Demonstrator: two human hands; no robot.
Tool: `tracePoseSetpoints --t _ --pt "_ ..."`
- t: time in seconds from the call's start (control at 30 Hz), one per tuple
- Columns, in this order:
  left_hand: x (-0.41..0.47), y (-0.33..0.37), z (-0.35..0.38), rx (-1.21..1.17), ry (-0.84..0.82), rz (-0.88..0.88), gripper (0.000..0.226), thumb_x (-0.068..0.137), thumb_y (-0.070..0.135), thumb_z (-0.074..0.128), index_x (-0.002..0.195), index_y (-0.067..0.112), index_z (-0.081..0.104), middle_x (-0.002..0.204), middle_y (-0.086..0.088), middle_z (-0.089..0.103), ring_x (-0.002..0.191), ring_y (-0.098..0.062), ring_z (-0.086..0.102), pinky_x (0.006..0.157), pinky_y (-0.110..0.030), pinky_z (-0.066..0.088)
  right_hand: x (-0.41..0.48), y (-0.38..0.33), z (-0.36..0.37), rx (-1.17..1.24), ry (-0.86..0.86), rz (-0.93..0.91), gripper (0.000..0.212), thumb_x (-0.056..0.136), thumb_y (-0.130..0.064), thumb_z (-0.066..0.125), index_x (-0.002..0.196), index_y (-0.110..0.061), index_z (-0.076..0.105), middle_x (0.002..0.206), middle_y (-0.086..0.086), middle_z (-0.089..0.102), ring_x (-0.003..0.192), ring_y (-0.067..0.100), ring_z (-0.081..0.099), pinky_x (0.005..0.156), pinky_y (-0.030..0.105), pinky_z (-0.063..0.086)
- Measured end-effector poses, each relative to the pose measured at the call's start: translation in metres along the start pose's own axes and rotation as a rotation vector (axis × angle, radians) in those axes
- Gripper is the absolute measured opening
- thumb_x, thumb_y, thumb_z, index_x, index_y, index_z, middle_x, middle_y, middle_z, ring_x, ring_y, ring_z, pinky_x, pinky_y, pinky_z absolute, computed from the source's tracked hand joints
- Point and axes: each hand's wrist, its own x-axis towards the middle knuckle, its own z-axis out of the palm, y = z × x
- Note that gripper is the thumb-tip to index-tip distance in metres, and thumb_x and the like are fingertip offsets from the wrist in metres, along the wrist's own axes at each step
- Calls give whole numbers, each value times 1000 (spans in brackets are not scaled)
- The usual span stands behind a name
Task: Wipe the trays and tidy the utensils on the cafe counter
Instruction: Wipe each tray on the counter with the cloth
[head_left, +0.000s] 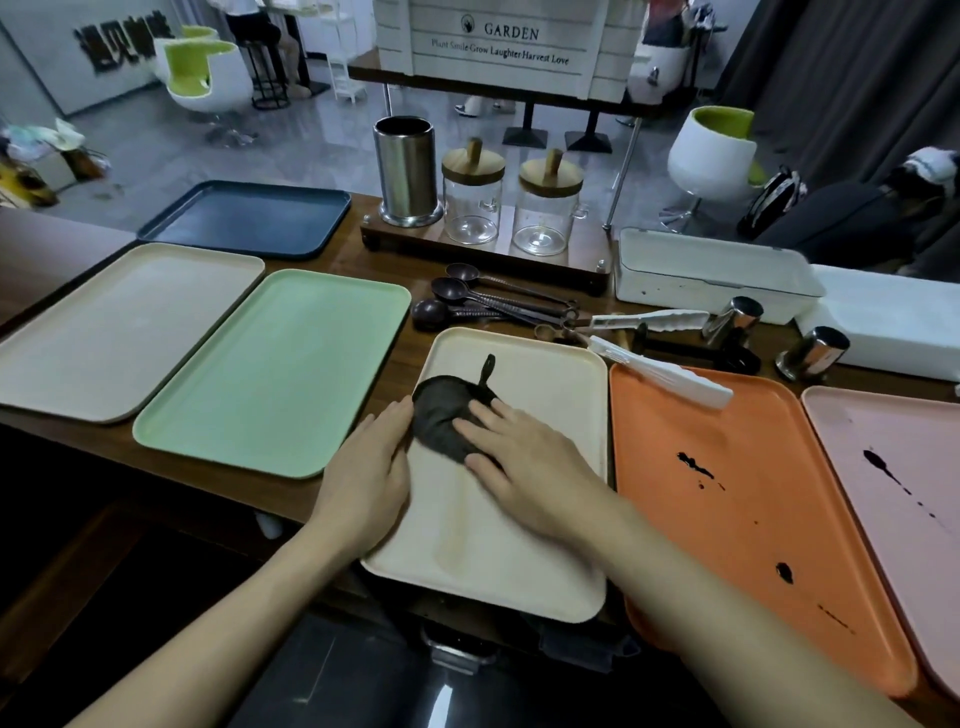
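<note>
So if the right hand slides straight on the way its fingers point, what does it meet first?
The right hand lies flat on the dark cloth, pointing up-left. Going on, it would likely meet the left rim of the cream tray first, near the left hand; the green tray lies beyond.

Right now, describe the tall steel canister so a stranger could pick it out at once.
Look at the dark wooden stand at the back of the counter. Three containers stand on it; the steel canister is leftmost. Unlike the two glass jars beside it, it is opaque metal, taller and lidless.
</note>
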Motion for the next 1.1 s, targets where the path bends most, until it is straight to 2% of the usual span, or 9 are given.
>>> tracePoseSetpoints --t 0.13,0.3,0.43,0.63,0.7,0.77,0.87,0.97,1.1 --pt "0 -2 1 14 7 -3 59 99 7 38 156 22 39 159 3 41 148 -17 36 120 -18 11 -6 12 -6 -68 -8 58 49 108 -40 31 157 -32 29 166 -5 22 153 19 20 124 41 13" --pt "-1 0 2 -10 39 -30 59 100 2 39 156 19 39 161 1 38 150 -17 32 117 -14 7 6 53 -28 -174 24 293 49 108 -35 32 157 -25 31 164 1 27 149 25 27 116 39 26" --pt "0 -1 2 -32 32 -31 60 98 1 40 156 18 39 160 0 40 149 -18 34 118 -17 9 -2 11 -12 -157 65 214 49 108 -33 33 155 -20 33 162 5 32 145 28 30 116 39 26" --pt "-1 -2 1 -44 12 5 58 99 5 40 155 19 39 157 -2 46 144 -22 41 123 -29 18 -49 -49 11 -66 6 128 54 108 -41 32 159 -26 23 168 1 17 154 24 15 123 33 11" --pt "-1 -2 1 -51 13 8 57 99 5 39 154 20 41 154 -2 49 143 -23 42 122 -30 19 -61 -51 8 15 -25 127 59 105 -48 37 159 -30 22 168 -4 15 155 19 11 123 32 11" --pt "-1 -2 1 -65 9 13 55 99 6 38 152 22 43 152 -2 51 143 -25 42 121 -31 20 -67 -45 -3 190 -44 157 61 101 -53 47 157 -37 28 164 -9 26 152 14 21 121 31 21" --pt "0 -1 -4 -133 -13 13 52 104 7 38 153 22 44 158 -2 45 149 -20 34 121 -29 19 -75 -28 -16 325 188 268 45 99 -40 57 143 -37 53 137 -12 62 128 14 55 103 33 44" --pt "-5 2 -13 -189 21 41 49 104 10 45 150 24 49 161 2 39 149 -16 34 116 -24 23 -79 -18 -16 238 146 249 36 96 -20 58 128 -32 67 127 -15 67 120 14 58 98 31 44" --pt "-14 11 -17 -77 93 190 44 99 12 50 141 21 59 150 1 53 143 -21 41 116 -35 33 -83 -11 -15 189 38 182 54 85 -4 53 131 -30 66 134 -14 61 124 15 50 106 30 38"
